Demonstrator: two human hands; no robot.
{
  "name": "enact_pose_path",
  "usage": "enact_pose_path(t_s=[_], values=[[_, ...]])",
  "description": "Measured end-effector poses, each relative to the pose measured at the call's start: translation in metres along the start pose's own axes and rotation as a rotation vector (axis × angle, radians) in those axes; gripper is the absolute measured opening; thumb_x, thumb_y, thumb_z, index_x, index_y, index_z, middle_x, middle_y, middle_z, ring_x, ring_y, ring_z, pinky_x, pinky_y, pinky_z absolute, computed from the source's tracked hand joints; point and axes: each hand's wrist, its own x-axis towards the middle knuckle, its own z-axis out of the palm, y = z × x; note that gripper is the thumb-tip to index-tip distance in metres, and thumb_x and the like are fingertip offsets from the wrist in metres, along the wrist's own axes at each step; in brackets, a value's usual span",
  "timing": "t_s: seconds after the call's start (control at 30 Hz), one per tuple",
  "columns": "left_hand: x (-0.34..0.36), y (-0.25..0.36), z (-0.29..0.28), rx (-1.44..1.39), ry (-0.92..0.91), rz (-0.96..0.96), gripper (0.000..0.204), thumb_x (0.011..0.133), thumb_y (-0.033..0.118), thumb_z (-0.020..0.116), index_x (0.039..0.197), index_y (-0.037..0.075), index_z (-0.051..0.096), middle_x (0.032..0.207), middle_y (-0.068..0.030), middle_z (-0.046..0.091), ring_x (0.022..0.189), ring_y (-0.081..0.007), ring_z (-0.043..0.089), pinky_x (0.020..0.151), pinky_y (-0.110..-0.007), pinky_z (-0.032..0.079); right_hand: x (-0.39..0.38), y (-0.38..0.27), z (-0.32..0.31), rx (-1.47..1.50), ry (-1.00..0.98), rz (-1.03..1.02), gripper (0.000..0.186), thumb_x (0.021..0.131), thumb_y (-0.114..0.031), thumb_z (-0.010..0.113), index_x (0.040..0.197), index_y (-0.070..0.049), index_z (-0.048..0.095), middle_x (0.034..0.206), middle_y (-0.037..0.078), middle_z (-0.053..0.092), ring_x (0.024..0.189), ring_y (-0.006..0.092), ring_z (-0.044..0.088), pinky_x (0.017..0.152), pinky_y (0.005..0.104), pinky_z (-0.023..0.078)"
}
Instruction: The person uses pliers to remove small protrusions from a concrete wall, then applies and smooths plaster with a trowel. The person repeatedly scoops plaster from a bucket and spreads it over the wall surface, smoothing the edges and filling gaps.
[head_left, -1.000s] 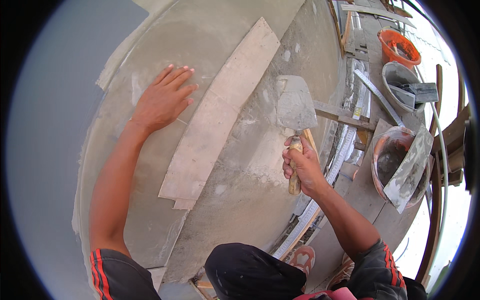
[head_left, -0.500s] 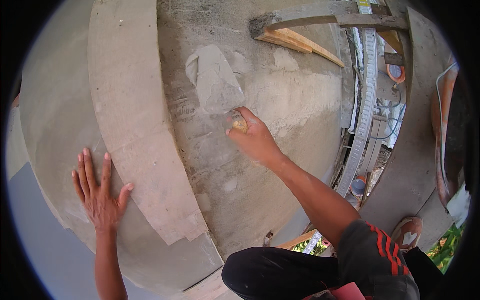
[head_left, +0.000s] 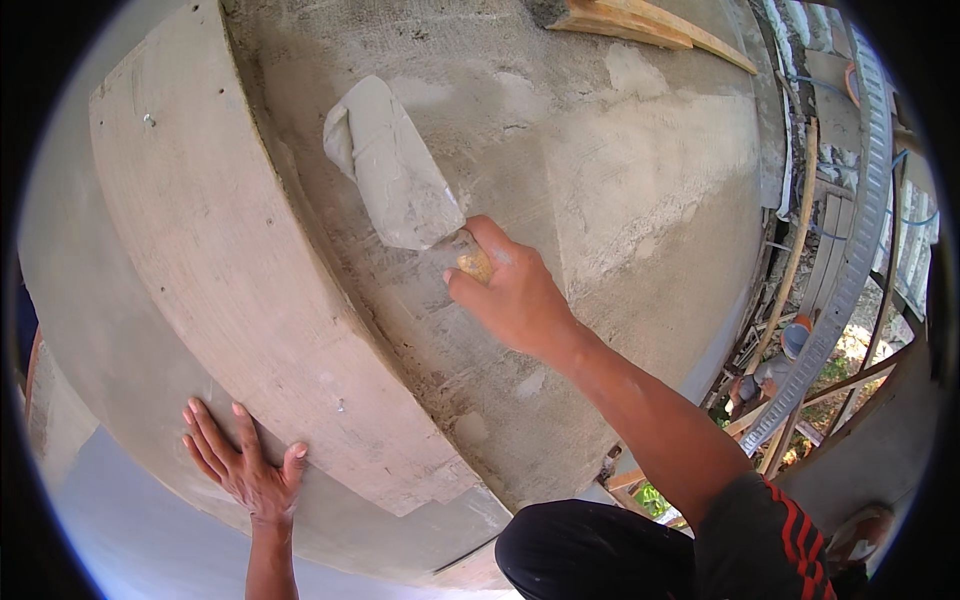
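Observation:
My right hand (head_left: 515, 295) is closed around the wooden handle of a trowel (head_left: 405, 170). Grey wet mortar coats the trowel's blade, with a thick lump along its left edge. The blade lies at or just over the rough plastered wall (head_left: 480, 370); whether it touches, I cannot tell. Fingers spread, my left hand (head_left: 245, 460) rests flat on the smoother grey surface (head_left: 140, 360), its thumb at the edge of a wooden board (head_left: 260, 300). That board runs in a long strip between my two hands, with a few nail or screw heads showing.
Wood strips (head_left: 640, 30) jut from the wall at the top. On the right, a perforated metal plank (head_left: 860, 180) runs past poles and timber. Another person in grey (head_left: 770, 375) is far below, beside a bucket (head_left: 795, 338). My bent knee (head_left: 590, 550) is near the wall's lower edge.
The view has shifted and tilted, so the board and wall sit further left and more slanted. My right hand still grips the trowel; my left hand stays flat on the surface beside the board.

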Motion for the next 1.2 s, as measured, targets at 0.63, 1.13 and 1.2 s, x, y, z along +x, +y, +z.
enact_pose_path(t_s=[0.63,1.13,1.2], values=[[-0.001,0.001,0.001,-0.004,-0.023,-0.015,0.095,0.103,0.085,0.04,0.162,0.011,0.052,0.173,-0.0367,0.031,0.162,-0.0516,0.028,0.13,-0.065,0.017,0.065,-0.042,0.036,-0.261,0.097,-0.35,0.029,0.098,-0.011,0.069,0.12,0.002,0.055,0.102,0.026,0.072,0.094,0.0487,0.072,0.084,0.0571,0.057],[-0.007,0.001,-0.004,-0.012,-0.047,-0.029,0.094,0.102,0.084,0.043,0.16,0.011,0.055,0.172,-0.0381,0.03,0.162,-0.0527,0.027,0.131,-0.065,0.014,0.023,-0.045,0.024,-0.172,0.133,-0.259,0.035,0.102,-0.013,0.071,0.129,0.005,0.056,0.094,0.03,0.069,0.084,0.0465,0.071,0.075,0.0509,0.055],[-0.002,0.001,-0.002,-0.012,-0.041,-0.013,0.093,0.103,0.083,0.043,0.163,0.011,0.051,0.173,-0.0376,0.029,0.163,-0.0524,0.027,0.131,-0.065,0.014,0.052,-0.051,0.022,-0.165,0.114,-0.261,0.039,0.102,-0.014,0.07,0.132,0.005,0.055,0.091,0.03,0.069,0.085,0.0472,0.072,0.077,0.0523,0.054]])
